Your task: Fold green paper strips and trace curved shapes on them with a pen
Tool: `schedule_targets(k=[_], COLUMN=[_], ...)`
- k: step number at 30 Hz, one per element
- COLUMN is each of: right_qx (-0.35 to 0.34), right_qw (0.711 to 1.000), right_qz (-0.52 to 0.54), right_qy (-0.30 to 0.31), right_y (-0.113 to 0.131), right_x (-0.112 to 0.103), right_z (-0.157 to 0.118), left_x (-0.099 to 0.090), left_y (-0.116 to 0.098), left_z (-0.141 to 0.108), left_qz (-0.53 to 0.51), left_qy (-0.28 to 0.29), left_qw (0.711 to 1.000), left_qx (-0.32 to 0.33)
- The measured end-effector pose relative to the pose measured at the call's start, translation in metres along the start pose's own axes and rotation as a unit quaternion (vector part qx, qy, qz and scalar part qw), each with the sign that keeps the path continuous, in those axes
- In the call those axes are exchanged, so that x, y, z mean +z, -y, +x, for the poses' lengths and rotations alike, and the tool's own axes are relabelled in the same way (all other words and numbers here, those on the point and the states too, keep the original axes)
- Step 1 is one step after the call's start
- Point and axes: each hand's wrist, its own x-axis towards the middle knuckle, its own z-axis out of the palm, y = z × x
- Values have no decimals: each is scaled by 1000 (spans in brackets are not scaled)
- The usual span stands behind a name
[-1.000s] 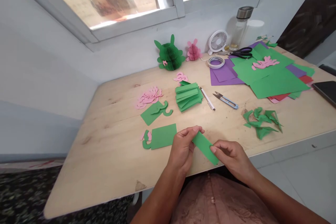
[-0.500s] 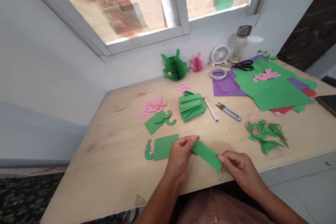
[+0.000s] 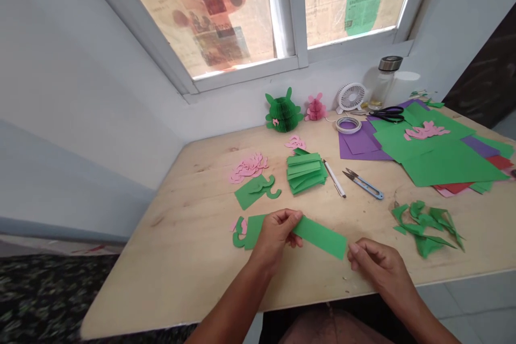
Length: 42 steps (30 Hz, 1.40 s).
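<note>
My left hand (image 3: 278, 234) pinches one end of a green paper strip (image 3: 322, 237) between thumb and fingers, above the table. The strip slants down to the right and looks flat. Just off its free end is my right hand (image 3: 374, 260), thumb and fingertips together and nothing visible in them. Partly behind my left wrist lies a green paper sheet (image 3: 253, 228), with green and pink curved cutouts (image 3: 239, 231) at its left edge. Beyond the hands sits a stack of green paper strips (image 3: 306, 172).
Thread snips (image 3: 365, 184) and a white pen (image 3: 334, 178) lie beyond my hands. Green paper scraps (image 3: 429, 226) are at the right. Farther back are pink cutouts (image 3: 250, 166), a tape roll (image 3: 348, 126), black-handled scissors (image 3: 389, 114), coloured sheets (image 3: 455, 164), a small fan (image 3: 351, 98) and a glass bottle (image 3: 382, 86).
My right hand has let go of the strip's end and moved slightly right of it. My left hand still holds the strip. The whole view has shifted a little.
</note>
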Motion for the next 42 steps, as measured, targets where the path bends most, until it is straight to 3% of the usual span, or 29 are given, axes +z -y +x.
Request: schedule_targets(k=[5, 12, 15, 19, 24, 25, 27, 29, 32, 34, 38, 42], right_qx=[-1, -10, -20, -34, -62, -67, -75, -84, -96, -97, -93, -91], right_qw=[1000, 999, 999, 999, 996, 996, 995, 994, 992, 992, 993, 992], right_qz=[-13, -31, -35, -40, -55, -59, -67, -75, -81, -80, -78, -85], right_qy=[-6, -13, -14, -14, -12, -11, -11, -14, -18, -18, -15, -20], right_y=[-6, -13, -15, -16, -11, -10, -7, -5, -3, -2, -1, -2], right_x=[1, 4, 4, 3, 2, 2, 1, 1, 2, 2, 1, 0], right_z=[-4, -3, -3, -4, -5, -5, -5, -5, -5, -6, -7, -7], left_x=[-4, 8, 10, -1, -40, -50, -66, -75, -74, -65, -47, -50], left_y=[-11, -33, -32, -16, 7, 13, 26, 41, 62, 71, 77, 69], left_z=[18, 70, 83, 67, 21, 13, -1, -12, -24, -30, -40, -37], left_qz=[-25, -27, -1, 79, 217, 256, 472, 606, 703, 719, 711, 703], left_qy=[-33, -84, -109, -134, -121, -117, -90, -77, -57, -64, -44, -55], left_qw=[999, 995, 991, 979, 947, 934, 820, 719, 635, 615, 609, 605], left_qx=[13, 47, 76, 134, 202, 222, 312, 331, 315, 316, 350, 371])
